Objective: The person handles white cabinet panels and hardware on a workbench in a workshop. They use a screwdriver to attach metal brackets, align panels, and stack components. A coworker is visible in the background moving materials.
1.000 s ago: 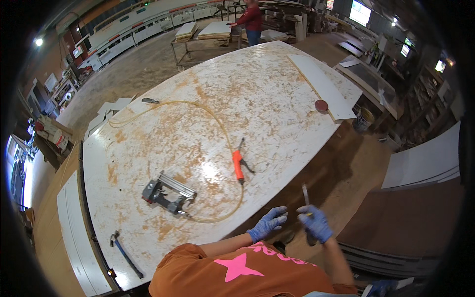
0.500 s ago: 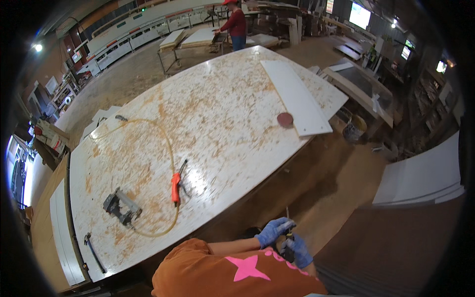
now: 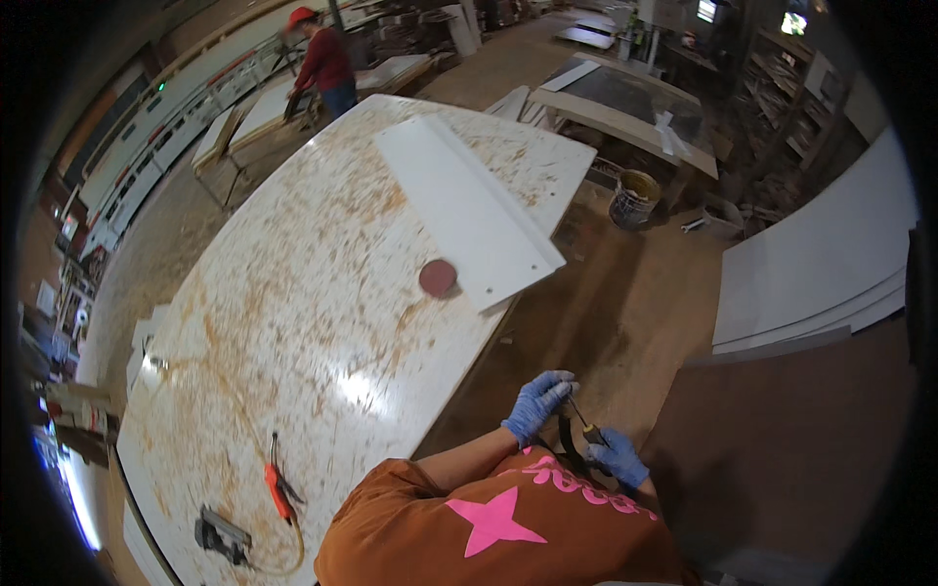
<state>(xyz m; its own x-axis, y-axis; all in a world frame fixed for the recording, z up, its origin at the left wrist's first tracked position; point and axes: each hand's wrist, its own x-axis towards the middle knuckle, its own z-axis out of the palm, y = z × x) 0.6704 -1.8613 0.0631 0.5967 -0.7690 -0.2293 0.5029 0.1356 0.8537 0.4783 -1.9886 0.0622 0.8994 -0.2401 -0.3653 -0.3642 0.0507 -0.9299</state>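
Observation:
In front of my body, to the right of the table, both hands wear blue gloves. My right hand [image 3: 619, 457] is closed around the handle end of a screwdriver [image 3: 592, 433] with a dark and yellow handle. Its thin shaft slants up and left to my left hand [image 3: 539, 404]. The left fingers are pinched together at the shaft's tip; whether they grip the tip or some small piece there is hidden. A dark strap-like thing [image 3: 567, 437] hangs between the hands, close to my brown shirt.
Sawdust covers the white table [image 3: 322, 234]. On it lie a white panel [image 3: 469, 210], a dark red sanding disc [image 3: 438, 278], an orange air blow gun [image 3: 277, 491] and a nail gun [image 3: 223, 535]. A bucket [image 3: 635, 200] stands beyond; white sheets [image 3: 821, 254] are at right. A person works far left.
My view has swung right. The screwdriver, upright between my hands before, now slants up-left, with my right hand at its handle and my left fingers at its tip.

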